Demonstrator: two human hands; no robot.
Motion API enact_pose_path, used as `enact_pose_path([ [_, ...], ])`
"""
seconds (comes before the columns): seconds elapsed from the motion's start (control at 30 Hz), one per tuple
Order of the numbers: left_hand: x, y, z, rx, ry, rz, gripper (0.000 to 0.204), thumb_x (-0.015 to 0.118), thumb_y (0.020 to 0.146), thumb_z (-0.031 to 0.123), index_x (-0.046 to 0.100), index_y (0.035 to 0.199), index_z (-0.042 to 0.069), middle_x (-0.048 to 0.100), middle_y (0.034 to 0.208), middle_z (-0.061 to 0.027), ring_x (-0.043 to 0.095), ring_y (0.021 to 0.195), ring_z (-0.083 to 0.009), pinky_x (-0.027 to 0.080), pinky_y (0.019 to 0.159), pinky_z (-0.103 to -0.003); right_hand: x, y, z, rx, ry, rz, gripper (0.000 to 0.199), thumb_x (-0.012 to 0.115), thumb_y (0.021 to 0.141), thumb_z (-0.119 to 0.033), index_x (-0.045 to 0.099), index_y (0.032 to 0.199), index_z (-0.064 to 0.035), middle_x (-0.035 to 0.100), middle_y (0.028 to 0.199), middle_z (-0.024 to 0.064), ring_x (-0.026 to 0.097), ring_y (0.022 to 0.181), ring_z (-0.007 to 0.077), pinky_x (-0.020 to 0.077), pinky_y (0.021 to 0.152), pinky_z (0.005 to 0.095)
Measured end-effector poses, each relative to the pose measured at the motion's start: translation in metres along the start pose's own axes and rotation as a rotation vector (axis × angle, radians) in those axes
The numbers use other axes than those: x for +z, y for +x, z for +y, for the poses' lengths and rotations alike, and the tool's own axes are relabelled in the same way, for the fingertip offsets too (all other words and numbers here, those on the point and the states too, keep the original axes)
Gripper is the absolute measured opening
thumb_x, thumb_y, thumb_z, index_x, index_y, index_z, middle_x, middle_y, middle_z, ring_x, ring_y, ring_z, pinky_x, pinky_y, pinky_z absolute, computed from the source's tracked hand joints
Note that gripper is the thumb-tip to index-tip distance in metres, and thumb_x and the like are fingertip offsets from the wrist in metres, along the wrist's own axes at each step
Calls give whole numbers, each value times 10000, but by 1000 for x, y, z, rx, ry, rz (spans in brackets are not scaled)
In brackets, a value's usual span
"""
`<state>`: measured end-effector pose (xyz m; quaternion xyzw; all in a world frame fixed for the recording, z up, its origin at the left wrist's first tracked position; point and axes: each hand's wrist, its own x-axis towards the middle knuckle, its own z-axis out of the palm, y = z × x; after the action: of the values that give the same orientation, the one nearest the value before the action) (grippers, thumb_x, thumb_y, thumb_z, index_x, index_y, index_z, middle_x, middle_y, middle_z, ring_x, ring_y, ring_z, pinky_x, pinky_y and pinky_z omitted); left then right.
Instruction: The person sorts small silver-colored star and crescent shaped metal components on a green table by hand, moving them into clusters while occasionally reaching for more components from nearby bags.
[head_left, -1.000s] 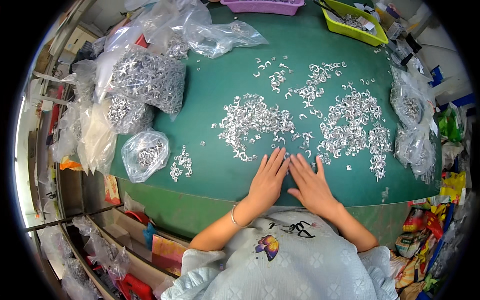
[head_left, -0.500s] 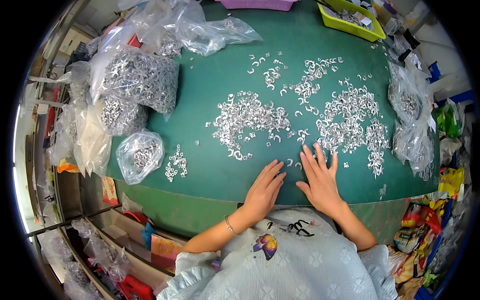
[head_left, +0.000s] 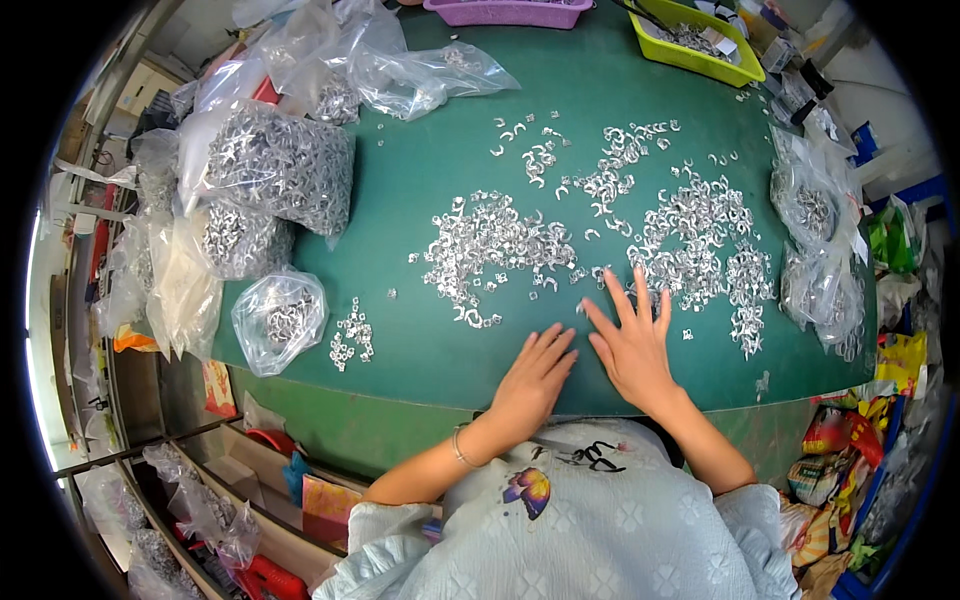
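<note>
Both hands lie flat, grip wide, holding nothing: left hand (head_left: 537,372) on smooth green table (head_left: 420,170), right hand (head_left: 632,345) fingers splayed, touching shiny curved metal clips (head_left: 690,235) scattered ahead.

right hand (head_left: 632,347) slid forward, fingers spread

green table (head_left: 420,200), silver clips (head_left: 490,245), yellow bin (head_left: 700,55)

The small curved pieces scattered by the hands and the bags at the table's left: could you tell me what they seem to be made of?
The small curved pieces look like bright, silvery metal: they glint and keep a stiff C shape. The bags look like thin clear plastic film: see-through, creased and shiny. The table has a matte green top, perhaps a rubbery mat; I cannot tell for sure.
</note>
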<state>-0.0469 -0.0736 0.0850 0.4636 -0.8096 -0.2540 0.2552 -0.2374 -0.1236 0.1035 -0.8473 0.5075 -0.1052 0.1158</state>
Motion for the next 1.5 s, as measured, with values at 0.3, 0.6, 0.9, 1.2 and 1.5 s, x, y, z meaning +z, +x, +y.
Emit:
enact_pose_path([
  [0.3,-2,16,13,-22,102,-8,417,612,828,-23,547,1239,-5,458,1397,-160,406,1325,-362,325,1086,-530,3,15,13,106,-15,178,422,639,871,-208,567,1276,-111,291,1508,157,194,1406,424,130,1064,665],
  [0.6,-2,-2,4,-123,-91,170,266,651,800,-37,626,1063,-4,553,1244,-163,482,1257,-352,345,1072,-537,-10,-8,14,77,61,31,435,649,860,-210,574,1273,-94,290,1515,150,172,1423,409,116,1072,655],
  [0.9,-1,8,10,-100,-20,146,360,637,813,-23,590,1169,3,512,1321,-155,454,1279,-365,322,1076,-548,-12,-2,6,4,50,15,475,645,865,-281,557,1307,-133,286,1519,140,170,1420,419,125,1068,661],
  [1.2,1,-3,-2,-61,-22,122,307,612,815,-46,618,1120,-16,543,1297,-144,459,1280,-350,324,1074,-553,-18,-1,16,83,-67,13,432,647,864,-302,596,1267,-155,297,1509,133,187,1412,420,157,1064,669],
  [1.5,-1,-6,-3,-96,-36,123,281,607,807,-72,620,1086,-34,550,1269,-157,459,1282,-353,319,1075,-567,-13,0,19,110,-103,13,420,633,876,-261,585,1284,-173,307,1497,144,204,1401,422,164,1051,686],
])
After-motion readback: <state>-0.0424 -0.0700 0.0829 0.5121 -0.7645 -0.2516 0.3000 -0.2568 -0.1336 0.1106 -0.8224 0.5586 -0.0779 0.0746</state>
